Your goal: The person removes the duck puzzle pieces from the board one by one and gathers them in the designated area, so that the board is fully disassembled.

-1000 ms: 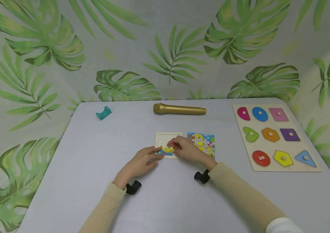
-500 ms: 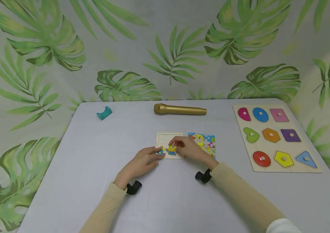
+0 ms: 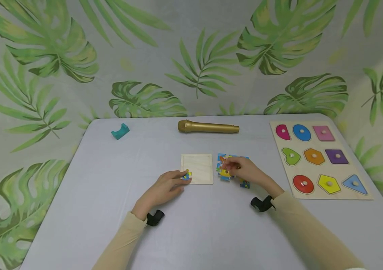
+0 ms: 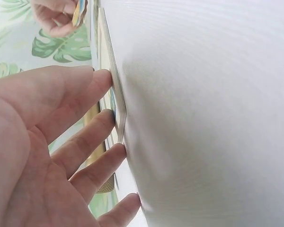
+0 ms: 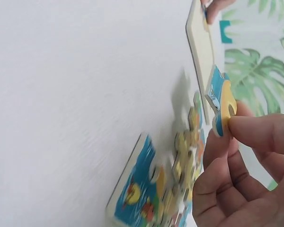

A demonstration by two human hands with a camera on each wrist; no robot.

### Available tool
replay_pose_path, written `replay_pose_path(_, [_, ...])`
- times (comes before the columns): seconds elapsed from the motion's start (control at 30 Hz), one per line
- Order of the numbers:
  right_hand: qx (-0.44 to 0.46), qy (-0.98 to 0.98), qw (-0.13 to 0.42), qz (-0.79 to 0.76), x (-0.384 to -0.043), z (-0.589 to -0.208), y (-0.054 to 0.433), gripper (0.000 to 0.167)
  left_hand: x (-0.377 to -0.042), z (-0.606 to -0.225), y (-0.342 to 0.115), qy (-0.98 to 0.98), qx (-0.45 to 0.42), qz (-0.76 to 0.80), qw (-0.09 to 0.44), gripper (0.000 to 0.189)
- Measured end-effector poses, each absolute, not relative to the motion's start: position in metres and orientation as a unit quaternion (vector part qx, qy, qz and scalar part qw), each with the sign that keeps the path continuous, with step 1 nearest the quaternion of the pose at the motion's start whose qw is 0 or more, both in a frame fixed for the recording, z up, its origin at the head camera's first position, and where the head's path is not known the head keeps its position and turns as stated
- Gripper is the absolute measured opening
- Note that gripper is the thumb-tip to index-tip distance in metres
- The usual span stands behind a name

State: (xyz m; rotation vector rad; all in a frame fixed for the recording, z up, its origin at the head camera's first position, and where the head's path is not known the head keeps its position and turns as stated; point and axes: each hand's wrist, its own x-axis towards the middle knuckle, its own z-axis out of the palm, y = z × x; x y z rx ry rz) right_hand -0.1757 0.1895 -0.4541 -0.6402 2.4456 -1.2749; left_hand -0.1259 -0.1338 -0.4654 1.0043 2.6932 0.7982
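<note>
My right hand (image 3: 247, 169) pinches a yellow-and-blue jigsaw piece (image 5: 221, 101) between thumb and fingers. It holds the piece raised over a group of jigsaw pieces (image 5: 137, 184), partly covering them in the head view. To the left lies a shallow wooden puzzle tray (image 3: 199, 167). One small blue-and-yellow corner piece (image 3: 187, 175) sits in the tray's near left corner. My left hand (image 3: 162, 186) rests there with extended fingers, fingertips touching the tray's edge and that corner piece. The left wrist view shows those fingers (image 4: 92, 177) spread and fairly straight.
A gold toy microphone (image 3: 208, 126) lies behind the tray. At the far left is a teal curved block (image 3: 120, 131). A wooden board of knobbed coloured shapes (image 3: 319, 161) lies on the right. A leaf-patterned cloth (image 3: 205, 56) hangs behind the table.
The yellow-and-blue piece, earlier in the tray beside the corner piece, has come out in my right hand and moved right, over the other pieces. My left hand has stayed put.
</note>
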Motion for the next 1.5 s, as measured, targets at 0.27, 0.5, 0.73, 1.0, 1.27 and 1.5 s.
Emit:
replay_pose_path(0.27, [-0.221,0.877,0.167,-0.394,-0.170,-0.456,0.199,0.018,-0.125,-0.464,-0.133,0.900,0.333,0.268,0.081,0.033])
replay_pose_path(0.5, [-0.234,0.888,0.154,-0.365,-0.165,-0.458,0.202,0.021,-0.125,-0.464,-0.133,0.900,0.334,0.269,0.077,0.032])
replay_pose_path(0.73, [-0.259,0.890,0.117,-0.356,-0.162,-0.457,0.201,0.020,-0.125,-0.465,-0.135,0.901,0.330,0.273,0.076,0.031])
replay_pose_path(1.0, [-0.283,0.867,0.104,-0.398,-0.164,-0.452,0.182,0.014,-0.125,-0.468,-0.139,0.899,0.342,0.265,0.070,0.033])
replay_pose_path(1.27, [-0.302,0.849,0.113,-0.418,-0.170,-0.453,0.141,0.022,-0.126,-0.468,-0.142,0.904,0.346,0.240,0.076,0.031])
replay_pose_path(1.5, [-0.298,0.852,0.124,-0.412,-0.178,-0.458,0.104,0.028,-0.124,-0.466,-0.146,0.904,0.340,0.243,0.086,0.031])
